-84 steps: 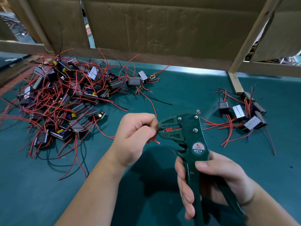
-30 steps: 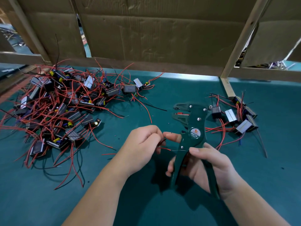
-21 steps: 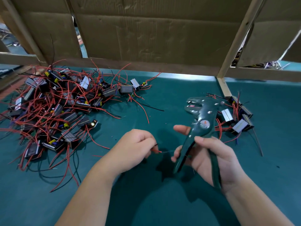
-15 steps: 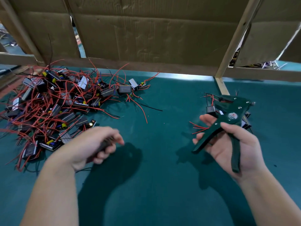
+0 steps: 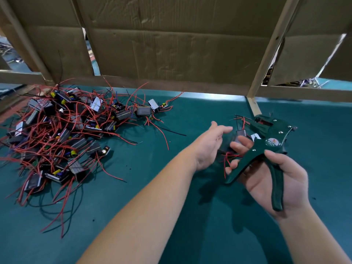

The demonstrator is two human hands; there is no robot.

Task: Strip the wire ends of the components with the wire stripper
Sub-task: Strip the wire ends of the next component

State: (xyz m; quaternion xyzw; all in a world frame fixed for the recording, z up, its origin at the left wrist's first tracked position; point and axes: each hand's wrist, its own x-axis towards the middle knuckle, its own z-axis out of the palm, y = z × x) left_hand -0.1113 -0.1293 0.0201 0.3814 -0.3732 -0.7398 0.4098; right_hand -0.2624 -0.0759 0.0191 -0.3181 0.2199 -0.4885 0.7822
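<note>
My right hand (image 5: pixel 266 178) grips the dark green wire stripper (image 5: pixel 270 143) by its handles, jaws pointing up and away over the small pile of components (image 5: pixel 241 133) at the right. That pile is mostly hidden behind the tool and my fingers; a few red wires (image 5: pixel 226 161) stick out below it. My left hand (image 5: pixel 208 147) reaches across to the right, palm turned, fingers spread, and holds nothing. It hovers just left of the small pile. A large tangled heap of components with red and black wires (image 5: pixel 62 134) lies at the far left of the green mat (image 5: pixel 152 206).
Cardboard sheets (image 5: pixel 171 48) on a wooden frame close off the back of the bench. A wooden post (image 5: pixel 253 106) meets the mat just behind the small pile. Loose red and black wire ends (image 5: pixel 163 134) trail from the large heap toward the middle.
My left hand, closed on a dark component near the large heap half a second ago, has swung right to the small pile and opened. My right hand has stayed at the right with the stripper.
</note>
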